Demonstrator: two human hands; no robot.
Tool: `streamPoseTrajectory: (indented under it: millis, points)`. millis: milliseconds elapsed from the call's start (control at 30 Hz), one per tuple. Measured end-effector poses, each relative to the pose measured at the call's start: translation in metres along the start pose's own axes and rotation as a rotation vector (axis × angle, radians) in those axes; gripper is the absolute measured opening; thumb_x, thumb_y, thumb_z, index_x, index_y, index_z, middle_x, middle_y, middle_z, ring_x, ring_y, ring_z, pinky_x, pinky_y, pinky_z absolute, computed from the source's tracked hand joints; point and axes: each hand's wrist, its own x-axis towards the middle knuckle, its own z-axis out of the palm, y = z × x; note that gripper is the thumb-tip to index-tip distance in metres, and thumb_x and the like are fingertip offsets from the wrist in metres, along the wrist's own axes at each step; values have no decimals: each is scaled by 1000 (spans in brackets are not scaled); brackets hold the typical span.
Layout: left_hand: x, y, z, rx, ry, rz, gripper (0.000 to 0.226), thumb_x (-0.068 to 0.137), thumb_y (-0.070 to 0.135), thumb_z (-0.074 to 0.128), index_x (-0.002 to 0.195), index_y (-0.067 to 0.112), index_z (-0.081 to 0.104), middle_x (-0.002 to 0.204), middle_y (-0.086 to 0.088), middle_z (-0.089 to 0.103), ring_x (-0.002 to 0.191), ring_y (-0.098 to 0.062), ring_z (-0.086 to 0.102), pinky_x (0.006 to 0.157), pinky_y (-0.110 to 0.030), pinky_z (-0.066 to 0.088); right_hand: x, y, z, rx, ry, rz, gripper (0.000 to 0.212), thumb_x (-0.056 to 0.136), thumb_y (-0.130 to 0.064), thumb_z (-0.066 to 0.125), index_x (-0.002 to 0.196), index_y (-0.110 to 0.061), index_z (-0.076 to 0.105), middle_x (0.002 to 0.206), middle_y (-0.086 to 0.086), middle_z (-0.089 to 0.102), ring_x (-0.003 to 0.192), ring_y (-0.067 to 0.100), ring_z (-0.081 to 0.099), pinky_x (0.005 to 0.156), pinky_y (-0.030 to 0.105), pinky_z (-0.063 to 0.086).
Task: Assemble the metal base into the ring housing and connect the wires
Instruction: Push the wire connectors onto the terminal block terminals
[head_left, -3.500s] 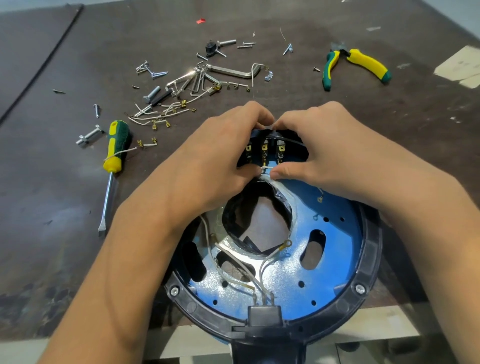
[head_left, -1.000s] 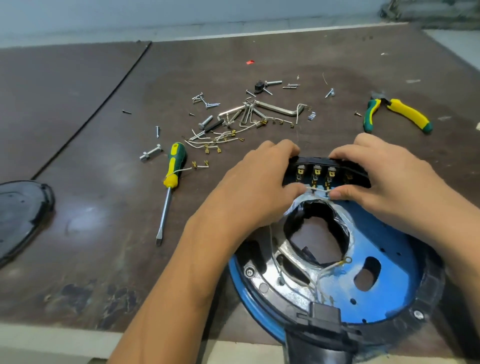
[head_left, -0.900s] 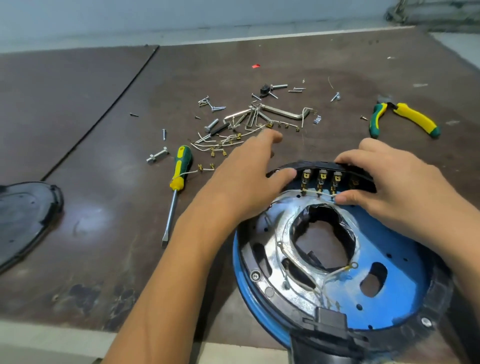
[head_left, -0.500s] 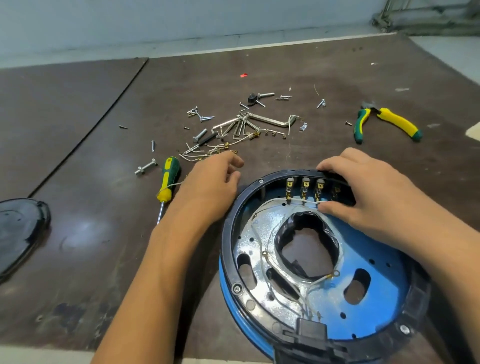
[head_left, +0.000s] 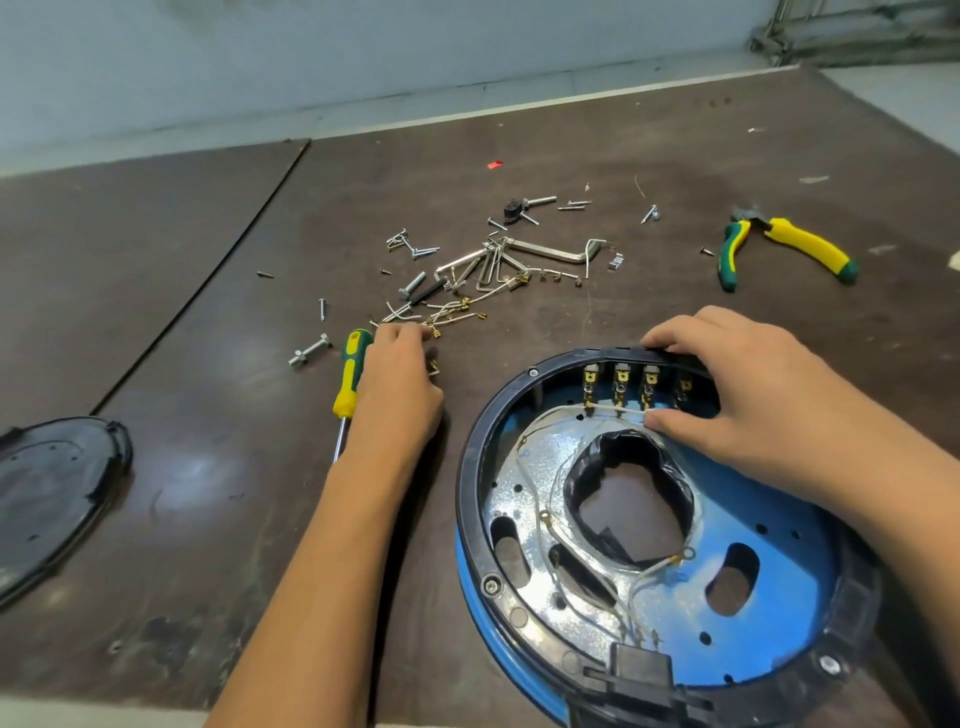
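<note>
Grips the far rim of the ring housing (head_left: 467, 467) with the right hand (head_left: 753, 410), thumb pinning a white wire (head_left: 618, 410) to the metal base (head_left: 779, 639) inside. Curls the left hand (head_left: 397, 384) onto loose wires (head_left: 452, 313); cannot tell whether pinching. Just left of it, the screwdriver (head_left: 353, 374); beyond the right hand, pliers (head_left: 779, 244).

ring housing (head_left: 468, 478): black plastic, matt;
metal base (head_left: 519, 470): bright silvery metal, dimpled; part glossy blue;
table (head_left: 208, 467): dark brown board, worn, faint sheen;
screwdriver (head_left: 353, 374): plastic grip, bare steel shaft
</note>
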Motion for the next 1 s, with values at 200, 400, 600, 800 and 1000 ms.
streamPoseTrajectory:
  millis: [200,400,600,800,1000]
  points:
    - [1,-3,-3,-63,47,-58,47,81,-10,53,122,9,63,106,-8,70,102,-25,61,78,-25,40,1,2,1,23,0,-6,57,79,-40,79,129,-32,54,109,-10,53,108,15,56,92,38,51]
    - [-2,9,-1,-207,-9,22,41,81,-9,61,113,16,67,94,0,67,81,-12,61,75,-13,43,1,5,0,40,4,-31,57,78,-37,81,129,-31,57,108,-10,56,103,14,56,91,37,50]
    - [-11,24,2,-314,-148,218,43,81,0,76,119,18,66,117,-3,60,93,-11,61,87,-22,53,1,7,0,55,0,-46,54,78,-37,81,127,-31,58,108,-9,58,101,15,56,90,38,50]
    - [-6,19,-2,-156,-191,109,26,82,24,78,107,16,76,139,-5,49,113,-19,60,102,-36,48,1,8,-1,91,-10,-77,53,76,-36,83,124,-32,60,106,-13,58,98,10,56,87,30,47]
    - [-2,26,2,-6,-169,189,7,88,19,70,86,17,77,111,2,61,106,-19,58,91,-32,46,0,9,-1,102,-12,-76,54,76,-36,83,125,-32,60,108,-13,59,99,7,56,85,25,42]
